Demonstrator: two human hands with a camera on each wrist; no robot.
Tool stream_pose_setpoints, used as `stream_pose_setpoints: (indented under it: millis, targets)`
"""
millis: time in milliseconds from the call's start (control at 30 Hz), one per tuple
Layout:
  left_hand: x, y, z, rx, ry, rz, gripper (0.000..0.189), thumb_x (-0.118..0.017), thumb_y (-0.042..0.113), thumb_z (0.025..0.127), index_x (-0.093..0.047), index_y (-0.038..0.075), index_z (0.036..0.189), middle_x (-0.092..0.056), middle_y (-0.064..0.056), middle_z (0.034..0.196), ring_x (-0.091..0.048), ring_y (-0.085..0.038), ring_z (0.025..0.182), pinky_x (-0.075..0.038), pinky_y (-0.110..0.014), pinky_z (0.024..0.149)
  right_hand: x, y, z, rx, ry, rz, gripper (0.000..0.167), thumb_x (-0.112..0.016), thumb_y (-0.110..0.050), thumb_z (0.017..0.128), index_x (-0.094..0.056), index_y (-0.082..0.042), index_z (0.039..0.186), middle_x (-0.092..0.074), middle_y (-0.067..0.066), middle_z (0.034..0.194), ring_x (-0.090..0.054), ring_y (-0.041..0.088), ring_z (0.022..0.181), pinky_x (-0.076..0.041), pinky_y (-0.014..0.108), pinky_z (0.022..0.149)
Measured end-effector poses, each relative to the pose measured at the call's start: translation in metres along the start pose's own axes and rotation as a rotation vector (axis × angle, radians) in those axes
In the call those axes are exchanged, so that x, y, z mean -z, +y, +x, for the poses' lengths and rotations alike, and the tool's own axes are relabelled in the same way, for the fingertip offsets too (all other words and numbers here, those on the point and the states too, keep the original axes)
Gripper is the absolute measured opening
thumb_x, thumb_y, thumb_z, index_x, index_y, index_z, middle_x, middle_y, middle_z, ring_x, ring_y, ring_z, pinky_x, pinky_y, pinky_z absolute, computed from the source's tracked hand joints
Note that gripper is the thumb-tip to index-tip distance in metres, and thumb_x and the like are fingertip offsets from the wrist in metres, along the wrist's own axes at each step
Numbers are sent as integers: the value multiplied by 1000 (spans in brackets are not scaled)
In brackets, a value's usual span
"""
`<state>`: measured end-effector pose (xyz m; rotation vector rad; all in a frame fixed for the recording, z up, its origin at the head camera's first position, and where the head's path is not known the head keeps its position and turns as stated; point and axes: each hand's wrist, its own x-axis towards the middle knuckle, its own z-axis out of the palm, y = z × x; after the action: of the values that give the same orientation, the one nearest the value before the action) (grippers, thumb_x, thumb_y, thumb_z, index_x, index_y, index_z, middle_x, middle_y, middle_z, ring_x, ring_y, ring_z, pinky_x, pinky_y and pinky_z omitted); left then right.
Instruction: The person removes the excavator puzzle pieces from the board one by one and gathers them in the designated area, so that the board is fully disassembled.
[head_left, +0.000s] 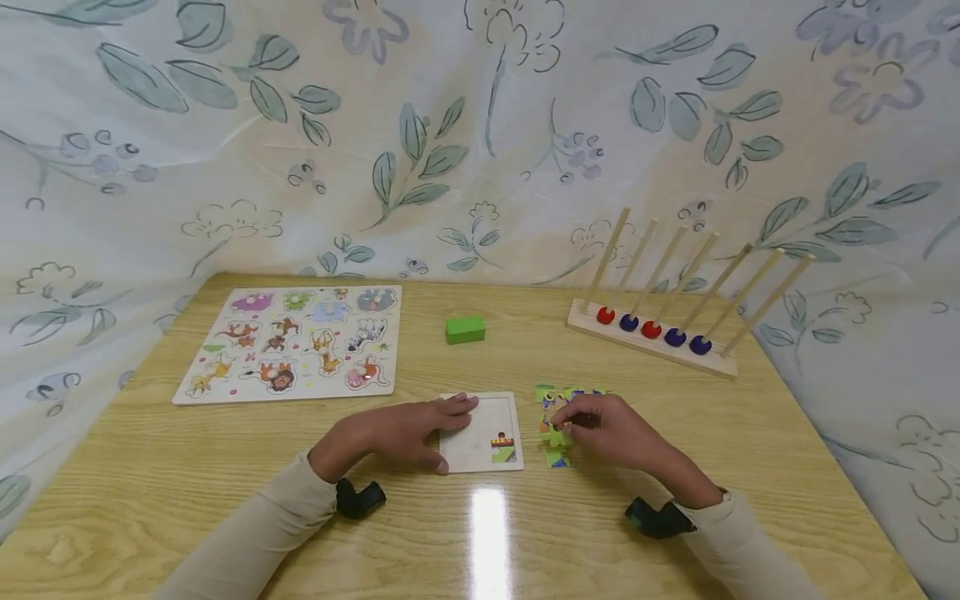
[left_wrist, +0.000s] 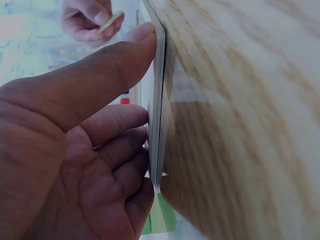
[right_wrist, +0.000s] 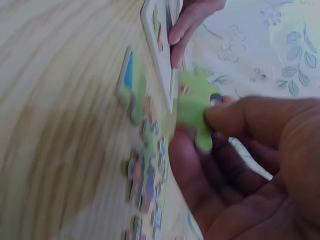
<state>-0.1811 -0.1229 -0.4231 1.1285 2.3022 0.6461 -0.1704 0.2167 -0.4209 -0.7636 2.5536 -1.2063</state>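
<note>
My left hand [head_left: 411,429] rests on a shallow wooden puzzle tray [head_left: 472,454], fingers extended over its left part. In the left wrist view, the thumb [left_wrist: 122,62] presses at the tray's edge [left_wrist: 159,90]. Joined picture pieces [head_left: 504,450] lie in the tray's lower right corner. To the right of the tray, my right hand [head_left: 611,432] pinches a green jigsaw piece [right_wrist: 192,102] between thumb and fingers. Below and beside that hand lie several loose jigsaw pieces [right_wrist: 145,172], partly hidden by it in the head view.
A green block [head_left: 465,330] stands behind the tray. At the back left lies an animal peg puzzle board [head_left: 300,390]. A wooden rack [head_left: 652,340] with upright rods and red and blue beads stands at the back right. A floral cloth [head_left: 480,125] hangs behind the table.
</note>
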Motion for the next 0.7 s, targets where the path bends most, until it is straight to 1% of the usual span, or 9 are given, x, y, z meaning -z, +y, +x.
stream_pose_setpoints:
  millis: [133,267,333,533,700]
  targets:
    - [0,1,1,15,-8,-2,77,-73,22,88,-33,1,150,-14,-4,162,-10,-22,147,-21,-41,115,7,4,-5,-37,24,-47,16,-64,4,89,-74,-6,98,-69,1,96,-61,13,86,-52,25,71]
    - [1,3,1,25,-6,1,77,-73,22,88,-32,2,151,-14,-3,162,-10,-22,147,-22,-41,114,12,6,-7,-44,19,-63,17,-64,3,90,-74,-5,99,-70,1,97,-60,13,85,-52,25,70]
    - [1,3,0,27,-2,-2,77,-73,22,88,-32,2,151,-14,-3,162,-9,-22,147,-21,-42,115,15,7,-8,-39,-1,-51,17,-63,3,90,-74,-5,101,-70,2,98,-61,13,87,-52,25,72]
    - [0,2,0,34,-16,-8,77,-73,23,89,-32,2,151,-12,-3,162,-8,-22,147,-21,-41,115,17,14,-13,-28,-104,23,20,-58,5,93,-72,-1,106,-69,5,102,-63,15,92,-52,25,75]
    - [2,3,0,29,-14,-3,78,-72,23,89,-31,2,151,-12,-3,162,-8,-22,147,-21,-40,115,19,17,-16,-3,-145,40,19,-60,6,92,-71,-2,105,-67,4,100,-63,19,95,-52,26,76]
